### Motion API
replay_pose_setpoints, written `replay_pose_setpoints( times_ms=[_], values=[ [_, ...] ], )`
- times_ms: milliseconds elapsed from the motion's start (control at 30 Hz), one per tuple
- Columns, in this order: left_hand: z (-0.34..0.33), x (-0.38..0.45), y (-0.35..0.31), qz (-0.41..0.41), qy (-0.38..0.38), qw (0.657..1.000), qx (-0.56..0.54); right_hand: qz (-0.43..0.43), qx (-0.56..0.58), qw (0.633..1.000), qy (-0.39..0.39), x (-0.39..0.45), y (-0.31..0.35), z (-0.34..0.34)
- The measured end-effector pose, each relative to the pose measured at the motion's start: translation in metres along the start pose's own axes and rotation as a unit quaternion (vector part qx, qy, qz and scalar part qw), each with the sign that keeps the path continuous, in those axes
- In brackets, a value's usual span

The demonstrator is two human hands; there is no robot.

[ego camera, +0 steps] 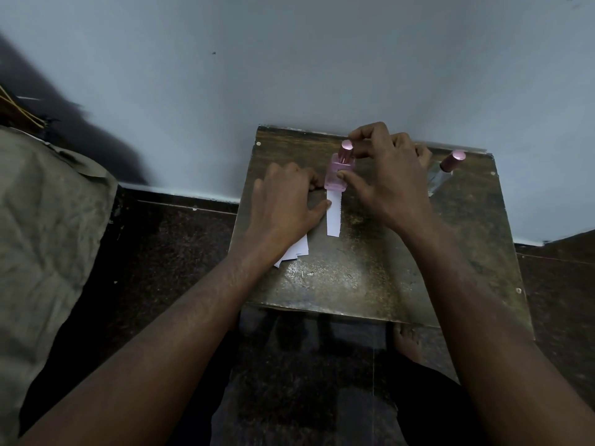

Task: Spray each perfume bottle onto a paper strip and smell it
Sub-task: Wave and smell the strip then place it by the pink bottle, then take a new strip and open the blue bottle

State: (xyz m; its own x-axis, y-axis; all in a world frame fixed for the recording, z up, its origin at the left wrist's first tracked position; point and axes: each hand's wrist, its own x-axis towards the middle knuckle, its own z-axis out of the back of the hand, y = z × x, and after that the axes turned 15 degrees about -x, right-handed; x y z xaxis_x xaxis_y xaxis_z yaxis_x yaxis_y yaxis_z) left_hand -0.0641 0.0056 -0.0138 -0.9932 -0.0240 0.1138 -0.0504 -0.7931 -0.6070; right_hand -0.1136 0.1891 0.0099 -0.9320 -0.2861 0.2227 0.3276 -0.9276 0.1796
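A pink perfume bottle (338, 173) with a pink cap stands upright near the back of a small dark wooden table (370, 272). My right hand (383, 178) is around it, thumb on the glass body and fingertips at the cap. In front of the bottle a white paper strip (334, 217) lies flat on the table. My left hand (283, 204) rests palm down with its thumb tip on the strip's left edge. Under that hand lies a small stack of spare white strips (297, 249), partly hidden. A second bottle (446, 170), clear with a pink cap, stands at the back right.
The table stands against a pale blue wall (289, 75). Grey-brown cloth (45, 220) lies at the left on the dark floor. My bare foot (407, 342) shows below the table's front edge.
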Motion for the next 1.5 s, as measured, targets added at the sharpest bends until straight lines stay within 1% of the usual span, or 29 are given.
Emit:
replay_pose_setpoints(
  times_ms=[67, 133, 167, 200, 233, 300, 333, 367, 400, 433, 467, 500, 567, 633, 700, 767, 800, 833, 900, 1000, 1067, 1167, 1300, 1400, 1500],
  values=[
    [0.002, 0.0, 0.001, 0.0, 0.003, 1.0, -0.001, 0.009, -0.004, 1.0, 0.012, 0.001, 0.002, 0.001],
    [0.004, -0.001, 0.004, 0.001, 0.006, 1.0, -0.001, 0.023, 0.0, 1.0, -0.005, 0.002, 0.002, 0.005],
    [0.005, -0.002, 0.005, -0.004, -0.002, 1.0, -0.007, 0.03, 0.01, 0.999, -0.037, 0.001, 0.002, 0.009],
    [0.006, -0.004, 0.005, -0.015, -0.019, 1.0, -0.017, 0.036, 0.022, 0.995, -0.089, -0.001, 0.0, 0.013],
    [0.008, -0.006, 0.004, -0.034, -0.045, 0.998, -0.031, 0.037, 0.03, 0.986, -0.157, -0.003, -0.002, 0.018],
    [0.011, -0.012, -0.003, -0.1, -0.108, 0.987, -0.064, 0.02, 0.034, 0.952, -0.304, -0.009, -0.01, 0.025],
    [0.012, -0.016, -0.009, -0.142, -0.131, 0.978, -0.082, 0.003, 0.034, 0.934, -0.355, -0.013, -0.016, 0.028],
    [0.012, -0.019, -0.016, -0.184, -0.142, 0.968, -0.095, -0.017, 0.034, 0.924, -0.382, -0.016, -0.023, 0.031],
    [0.01, -0.023, -0.022, -0.219, -0.139, 0.96, -0.102, -0.04, 0.036, 0.921, -0.386, -0.02, -0.029, 0.032],
    [0.005, -0.025, -0.027, -0.241, -0.124, 0.957, -0.107, -0.062, 0.041, 0.923, -0.378, -0.024, -0.036, 0.032],
    [-0.002, -0.027, -0.032, -0.244, -0.101, 0.957, -0.118, -0.082, 0.053, 0.929, -0.358, -0.028, -0.042, 0.032],
    [-0.011, -0.03, -0.038, -0.224, -0.074, 0.962, -0.137, -0.099, 0.073, 0.936, -0.328, -0.032, -0.049, 0.032],
    [-0.03, -0.036, -0.052, -0.151, -0.038, 0.971, -0.184, -0.136, 0.115, 0.951, -0.254, -0.041, -0.06, 0.03],
    [-0.046, -0.042, -0.066, -0.098, -0.029, 0.971, -0.215, -0.161, 0.108, 0.967, -0.165, -0.047, -0.068, 0.031],
    [-0.058, -0.045, -0.075, -0.068, -0.027, 0.972, -0.225, -0.17, 0.089, 0.978, -0.085, -0.049, -0.074, 0.029],
    [-0.067, -0.045, -0.078, -0.048, -0.029, 0.974, -0.218, -0.179, 0.091, 0.98, -0.017, -0.049, -0.076, 0.024],
    [-0.071, -0.044, -0.079, -0.038, -0.027, 0.976, -0.211, -0.183, 0.093, 0.979, 0.004, -0.048, -0.076, 0.021],
    [-0.075, -0.041, -0.08, -0.028, -0.025, 0.978, -0.206, -0.184, 0.093, 0.978, 0.011, -0.048, -0.078, 0.018],
    [-0.083, -0.034, -0.082, -0.004, -0.026, 0.978, -0.208, -0.179, 0.089, 0.98, 0.004, -0.046, -0.082, 0.011],
    [-0.09, -0.019, -0.083, 0.02, -0.044, 0.975, -0.218, -0.17, 0.098, 0.98, -0.015, -0.043, -0.091, 0.01],
    [-0.091, -0.012, -0.081, 0.026, -0.059, 0.976, -0.21, -0.154, 0.099, 0.983, -0.011, -0.045, -0.098, 0.012],
    [-0.093, -0.003, -0.084, 0.023, -0.069, 0.977, -0.201, -0.136, 0.088, 0.987, 0.003, -0.05, -0.113, 0.019],
    [-0.099, 0.005, -0.089, 0.013, -0.071, 0.973, -0.22, -0.11, 0.067, 0.991, 0.027, -0.052, -0.134, 0.02],
    [-0.1, 0.005, -0.089, 0.013, -0.071, 0.969, -0.238, -0.098, 0.057, 0.992, 0.052, -0.053, -0.138, 0.021],
    [-0.095, 0.007, -0.087, 0.009, -0.071, 0.97, -0.232, -0.106, 0.058, 0.991, 0.056, -0.053, -0.134, 0.023]
  ],
)
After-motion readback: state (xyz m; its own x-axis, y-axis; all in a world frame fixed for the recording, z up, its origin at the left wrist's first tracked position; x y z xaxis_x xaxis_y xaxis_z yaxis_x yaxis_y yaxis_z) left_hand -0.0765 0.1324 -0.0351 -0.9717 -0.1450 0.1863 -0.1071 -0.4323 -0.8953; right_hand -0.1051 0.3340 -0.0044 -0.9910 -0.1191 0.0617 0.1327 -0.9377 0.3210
